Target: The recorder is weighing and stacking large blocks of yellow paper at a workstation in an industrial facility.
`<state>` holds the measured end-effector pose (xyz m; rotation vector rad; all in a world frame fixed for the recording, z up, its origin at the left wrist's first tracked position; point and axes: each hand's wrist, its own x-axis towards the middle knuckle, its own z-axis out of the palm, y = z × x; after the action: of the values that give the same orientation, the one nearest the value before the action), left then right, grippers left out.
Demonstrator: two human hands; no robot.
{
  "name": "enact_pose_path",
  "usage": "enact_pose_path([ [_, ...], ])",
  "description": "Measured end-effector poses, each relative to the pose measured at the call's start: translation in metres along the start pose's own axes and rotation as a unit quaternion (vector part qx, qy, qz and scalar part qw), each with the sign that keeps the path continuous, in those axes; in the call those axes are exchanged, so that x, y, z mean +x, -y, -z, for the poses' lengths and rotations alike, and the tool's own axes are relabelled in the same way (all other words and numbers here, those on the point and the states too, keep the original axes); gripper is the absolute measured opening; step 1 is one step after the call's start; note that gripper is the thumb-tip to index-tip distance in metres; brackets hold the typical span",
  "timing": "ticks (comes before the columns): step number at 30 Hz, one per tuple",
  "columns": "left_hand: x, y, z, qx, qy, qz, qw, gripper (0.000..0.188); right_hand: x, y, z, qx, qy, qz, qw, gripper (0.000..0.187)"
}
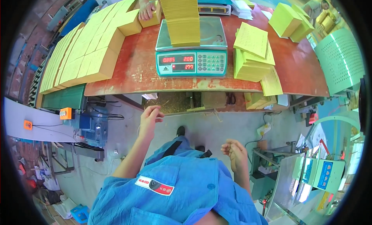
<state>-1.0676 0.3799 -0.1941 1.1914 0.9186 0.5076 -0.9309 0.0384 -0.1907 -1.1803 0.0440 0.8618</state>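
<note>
My left hand [150, 118] hangs in the air in front of the table edge, fingers loosely bent and nothing in them. My right hand [234, 150] is raised nearer my body, its fingers half curled with nothing visible in them. Beyond them, a teal digital scale [191, 64] with a lit red display stands on the red-brown table [135, 70]. A tall stack of yellow paper sheets [180, 23] sits upright on its pan. Right of the scale lies an uneven pile of yellow paper [252, 54], one sheet hanging over the edge.
Rows of yellow paper blocks [83, 54] line the table's left. Another person's hand [147, 10] rests on a block behind. More yellow blocks [286, 21] and a second scale [214, 9] stand farther back. A blue motor [96, 126] is at left; green machinery [329, 174] at right.
</note>
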Motion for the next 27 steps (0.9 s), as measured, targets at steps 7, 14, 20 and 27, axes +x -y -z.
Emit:
enact_pose_path([
  [7, 0.036, -0.062, -0.055, 0.25, 0.111, -0.257, 0.927, 0.015, 0.027, 0.001, -0.029, -0.028, 0.079, -0.016, 0.996, 0.028],
  [14, 0.068, -0.133, -0.095, 0.237, 0.251, -0.313, 0.885, 0.018, 0.058, 0.01, -0.049, -0.059, 0.084, -0.052, 0.993, 0.029],
  [20, 0.099, -0.182, -0.188, 0.29, 0.317, -0.308, 0.849, 0.018, 0.096, 0.027, -0.059, -0.034, 0.013, 0.011, 0.999, 0.028],
  [27, 0.188, -0.158, -0.281, 0.08, 0.382, -0.02, 0.92, 0.03, 0.104, 0.05, -0.064, -0.04, -0.015, 0.058, 0.997, 0.027],
])
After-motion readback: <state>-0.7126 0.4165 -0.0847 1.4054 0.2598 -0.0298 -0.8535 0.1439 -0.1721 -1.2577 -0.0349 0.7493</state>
